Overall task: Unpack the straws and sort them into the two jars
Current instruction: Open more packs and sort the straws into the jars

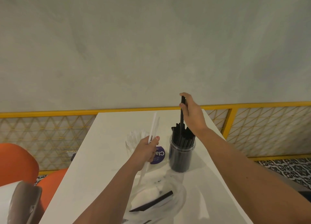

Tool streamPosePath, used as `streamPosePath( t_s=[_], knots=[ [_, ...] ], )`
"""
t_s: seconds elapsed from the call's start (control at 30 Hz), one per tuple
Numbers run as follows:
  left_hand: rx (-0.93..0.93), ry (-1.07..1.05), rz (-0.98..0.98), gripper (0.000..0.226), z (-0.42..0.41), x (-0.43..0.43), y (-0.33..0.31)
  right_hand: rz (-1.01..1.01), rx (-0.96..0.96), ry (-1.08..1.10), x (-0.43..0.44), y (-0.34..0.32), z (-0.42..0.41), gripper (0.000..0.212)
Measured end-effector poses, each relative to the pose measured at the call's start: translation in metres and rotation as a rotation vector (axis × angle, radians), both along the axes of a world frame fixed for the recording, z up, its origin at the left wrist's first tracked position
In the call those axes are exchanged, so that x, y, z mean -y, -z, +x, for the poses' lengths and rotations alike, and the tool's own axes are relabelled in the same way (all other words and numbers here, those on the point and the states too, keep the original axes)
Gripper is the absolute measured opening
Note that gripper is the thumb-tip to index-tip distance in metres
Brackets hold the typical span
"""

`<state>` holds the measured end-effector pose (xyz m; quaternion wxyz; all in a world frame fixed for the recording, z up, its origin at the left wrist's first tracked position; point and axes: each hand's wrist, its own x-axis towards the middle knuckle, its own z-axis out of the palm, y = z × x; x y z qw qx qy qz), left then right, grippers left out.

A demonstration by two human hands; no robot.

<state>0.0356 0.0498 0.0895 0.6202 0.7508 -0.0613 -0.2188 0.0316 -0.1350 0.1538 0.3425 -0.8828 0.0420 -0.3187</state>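
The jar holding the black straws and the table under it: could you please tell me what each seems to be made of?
The jar looks like clear, glossy plastic: the black straws show through its thin wall, though glass cannot be ruled out. The table seems white laminate or painted board, smooth with a soft sheen, as it shows faint reflections.

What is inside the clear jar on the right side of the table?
Black straws stand packed in the jar, tops past its rim. The right hand pinches one more black straw, its lower end among them. How many there are, and the jar's bottom, are hidden by the dark mass.
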Motion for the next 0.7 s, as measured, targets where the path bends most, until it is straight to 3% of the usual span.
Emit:
streamPosePath(
  t_s=[0.33, 0.4, 0.5, 0.6, 0.7],
  knots=[
    [-0.009, 0.017, -0.127, 0.025, 0.0, -0.004, 0.001, -0.226, -0.345, -0.034, -0.001, 0.053, -0.007, 0.021],
    [0.008, 0.032, -0.137, 0.021, 0.001, -0.004, 0.0, -0.13, -0.296, -0.078, -0.013, 0.043, -0.009, 0.025],
    [0.027, 0.014, -0.134, 0.014, 0.0, 0.0, -0.002, 0.188, -0.296, -0.217, -0.044, 0.021, -0.01, 0.035],
    [0.104, 0.019, -0.046, 0.042, 0.0, 0.003, -0.005, 0.388, -0.509, -0.341, -0.074, 0.006, -0.009, 0.043],
    [0.22, -0.039, 0.058, 0.07, 0.005, 0.001, -0.007, 0.557, -0.472, -0.314, -0.091, 0.003, -0.003, 0.039]
  ],
)
